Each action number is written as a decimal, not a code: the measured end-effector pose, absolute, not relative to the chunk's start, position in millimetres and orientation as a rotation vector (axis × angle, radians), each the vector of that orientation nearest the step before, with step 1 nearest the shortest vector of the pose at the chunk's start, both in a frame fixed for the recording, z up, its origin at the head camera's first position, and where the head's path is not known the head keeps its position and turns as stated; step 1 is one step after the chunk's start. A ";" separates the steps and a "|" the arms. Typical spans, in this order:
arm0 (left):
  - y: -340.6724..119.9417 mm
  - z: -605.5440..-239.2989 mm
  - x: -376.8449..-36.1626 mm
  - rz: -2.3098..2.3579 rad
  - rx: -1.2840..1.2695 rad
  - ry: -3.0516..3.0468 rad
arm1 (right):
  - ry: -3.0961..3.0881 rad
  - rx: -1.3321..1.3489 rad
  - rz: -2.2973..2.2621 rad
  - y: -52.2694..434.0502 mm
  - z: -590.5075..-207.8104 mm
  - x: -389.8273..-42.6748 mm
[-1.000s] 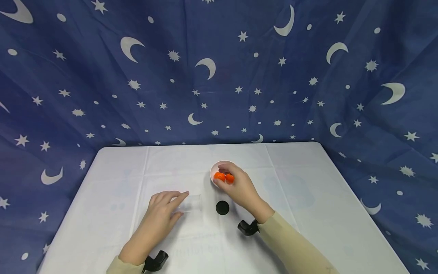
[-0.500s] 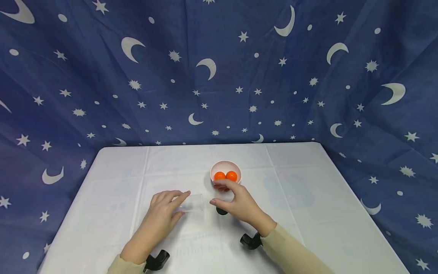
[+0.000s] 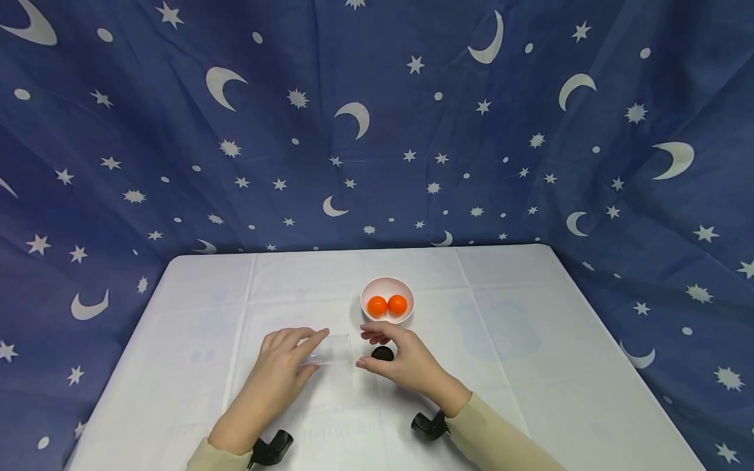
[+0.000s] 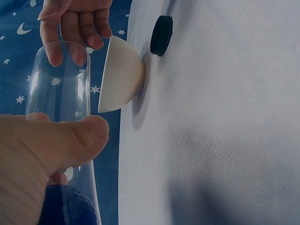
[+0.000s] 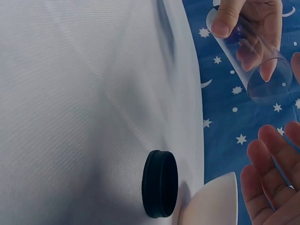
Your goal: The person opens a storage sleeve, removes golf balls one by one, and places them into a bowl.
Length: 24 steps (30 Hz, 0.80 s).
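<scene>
My left hand [image 3: 273,373] grips a clear cylinder [image 3: 334,350] from the side, thumb and fingers on opposite walls. The cylinder lies sideways, its open rim toward my right hand [image 3: 406,360]. In the left wrist view, something dark blue [image 4: 68,206] shows through the end near my left palm. My right hand holds nothing; its fingers curve loosely in front of the cylinder's mouth. Overlapping the gap between that thumb and the fingers in the head view is a black round lid [image 3: 383,353], which rests on the table.
Just beyond my right hand stands a small pale pink bowl [image 3: 383,282]. Two orange balls, one on the left [image 3: 377,305] and one on the right [image 3: 397,304], lie in it. A white cloth covers the table [image 3: 518,366], with a blue star-patterned curtain [image 3: 377,157] behind.
My right hand has come out of the bowl and moved toward me, stopping by the cylinder's mouth. Both orange balls remain in the bowl. My left hand has hardly moved.
</scene>
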State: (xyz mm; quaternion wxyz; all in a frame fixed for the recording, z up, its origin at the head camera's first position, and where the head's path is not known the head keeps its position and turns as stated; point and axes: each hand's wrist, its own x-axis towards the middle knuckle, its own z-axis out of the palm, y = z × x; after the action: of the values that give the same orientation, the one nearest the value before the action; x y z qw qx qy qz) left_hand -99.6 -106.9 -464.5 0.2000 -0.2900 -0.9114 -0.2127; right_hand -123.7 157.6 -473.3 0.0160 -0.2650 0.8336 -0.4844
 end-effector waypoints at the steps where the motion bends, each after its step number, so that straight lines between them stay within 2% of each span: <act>1: -106.8 -464.4 -99.4 -0.594 -0.809 -2.551 | 2.587 -0.825 -1.510 157.0 -473.2 -123.7; 24: -104.8 -465.0 -98.1 -0.591 -0.817 -2.561 | 2.550 -0.881 -1.520 145.2 -473.7 -123.1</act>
State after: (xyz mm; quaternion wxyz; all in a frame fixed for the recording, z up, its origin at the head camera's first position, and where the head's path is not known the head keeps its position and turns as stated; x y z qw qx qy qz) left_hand -98.1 -104.8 -465.0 0.1934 -0.2912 -0.9130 -0.2105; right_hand -123.1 145.2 -473.7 0.0222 -0.2843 0.8233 -0.4908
